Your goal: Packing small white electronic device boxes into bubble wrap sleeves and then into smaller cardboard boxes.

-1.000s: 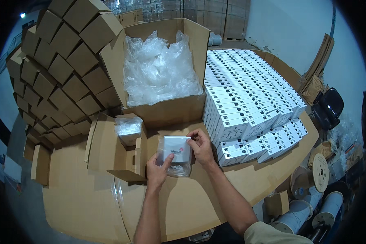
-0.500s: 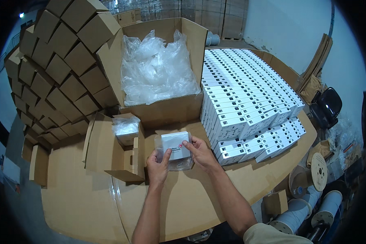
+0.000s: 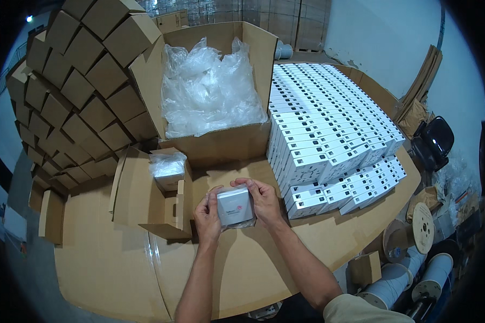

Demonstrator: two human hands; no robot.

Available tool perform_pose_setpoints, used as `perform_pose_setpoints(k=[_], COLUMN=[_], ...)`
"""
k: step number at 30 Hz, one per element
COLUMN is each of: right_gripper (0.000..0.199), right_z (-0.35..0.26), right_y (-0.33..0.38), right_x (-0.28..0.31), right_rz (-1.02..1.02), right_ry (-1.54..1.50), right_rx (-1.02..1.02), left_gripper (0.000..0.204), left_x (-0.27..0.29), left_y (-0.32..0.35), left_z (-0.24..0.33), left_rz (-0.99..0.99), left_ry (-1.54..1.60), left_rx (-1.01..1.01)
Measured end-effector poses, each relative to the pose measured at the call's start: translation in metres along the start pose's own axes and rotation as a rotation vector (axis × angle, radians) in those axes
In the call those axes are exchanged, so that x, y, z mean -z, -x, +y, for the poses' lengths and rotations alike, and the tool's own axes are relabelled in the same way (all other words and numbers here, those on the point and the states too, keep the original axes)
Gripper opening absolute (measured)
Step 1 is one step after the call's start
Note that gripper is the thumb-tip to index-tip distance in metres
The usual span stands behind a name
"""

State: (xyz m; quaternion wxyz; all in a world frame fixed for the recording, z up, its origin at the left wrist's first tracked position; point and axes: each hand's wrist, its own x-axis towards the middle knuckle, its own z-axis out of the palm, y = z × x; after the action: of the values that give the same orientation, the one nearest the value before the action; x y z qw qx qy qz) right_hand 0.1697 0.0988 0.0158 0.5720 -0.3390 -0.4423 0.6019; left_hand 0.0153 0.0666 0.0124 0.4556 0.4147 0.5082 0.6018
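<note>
Our bare left hand [image 3: 207,216] and right hand [image 3: 265,203] clamp opposite sides of flat, square white box [image 3: 234,207], clear plastic film [image 3: 241,225] at its edges, over brown cardboard tabletop [image 3: 242,274]. Left: open brown cardboard carton [image 3: 167,231] holding plastic-wrapped pale bundle [image 3: 168,172]; beyond, large brown cardboard box [image 3: 215,148] heaped with crumpled clear plastic [image 3: 210,94]; right, stacked slim white boxes [image 3: 318,124].

At two o'clock we see a pale wall [image 3: 380,43]. At ten o'clock one small lamp [image 3: 29,19] is shining brightly, with a railing [image 3: 20,53] below it, and at eight o'clock we notice the grey floor [image 3: 42,272].
</note>
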Motion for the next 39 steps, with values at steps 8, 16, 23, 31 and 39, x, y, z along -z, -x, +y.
perform_pose_setpoints(k=[8,16,23,31,39], right_gripper=[0.041,0.041,0.054,0.055,0.037], right_z=[-0.023,-0.025,-0.027,-0.018,-0.013], right_y=[0.003,0.006,0.005,0.004,0.005], right_x=[-0.003,-0.004,0.007,0.023,0.022], right_rz=[-0.067,-0.124,-0.173,-0.27,-0.206], right_ry=[0.001,-0.007,0.06,0.239,0.18], right_rx=[0.166,0.143,0.153,-0.129,-0.062], left_gripper=[0.043,0.047,0.057,0.049,0.029], left_x=[0.007,0.01,-0.001,0.01,0.009], left_y=[0.001,-0.007,0.0,-0.005,-0.004], left_z=[0.013,-0.004,0.017,0.012,0.012], left_rz=[-0.076,-0.128,-0.133,-0.154,-0.143], left_ry=[0.053,0.244,0.16,0.091,0.079], left_rx=[-0.131,-0.111,-0.115,0.023,0.093])
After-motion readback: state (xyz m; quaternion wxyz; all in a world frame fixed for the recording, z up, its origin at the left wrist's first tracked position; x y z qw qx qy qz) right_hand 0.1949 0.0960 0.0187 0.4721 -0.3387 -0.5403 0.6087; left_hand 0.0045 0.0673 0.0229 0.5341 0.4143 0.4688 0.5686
